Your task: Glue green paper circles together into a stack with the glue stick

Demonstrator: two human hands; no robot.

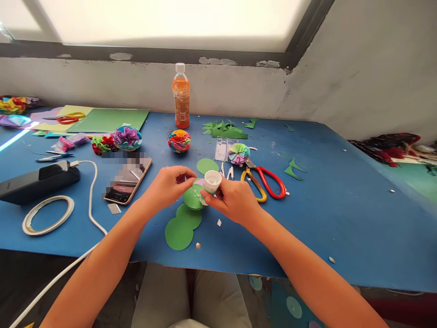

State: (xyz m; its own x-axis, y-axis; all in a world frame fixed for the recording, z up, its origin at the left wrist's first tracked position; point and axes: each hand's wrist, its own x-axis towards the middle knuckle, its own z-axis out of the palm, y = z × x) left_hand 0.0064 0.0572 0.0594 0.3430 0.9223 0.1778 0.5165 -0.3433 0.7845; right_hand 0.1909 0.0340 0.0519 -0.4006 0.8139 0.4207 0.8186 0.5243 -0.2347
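Note:
My right hand point(233, 200) is wrapped round a small white cup point(211, 182), held above the blue table point(341, 218) near its front edge. My left hand point(169, 184) is closed in a pinch on the edge of a green paper disc point(192, 198) that sits just under the cup. Two more green discs point(180, 228) lie overlapping on the table below my hands, and another green disc point(206, 165) lies just behind the cup.
Red and yellow scissors point(268, 182) lie right of my hands, a phone point(128, 180) and a black charger point(37, 180) with white cable to the left. An orange drink bottle point(180, 95), colourful paper balls point(179, 140), green scraps point(225, 130), tape ring point(48, 214) and paper sheets point(109, 119) surround them.

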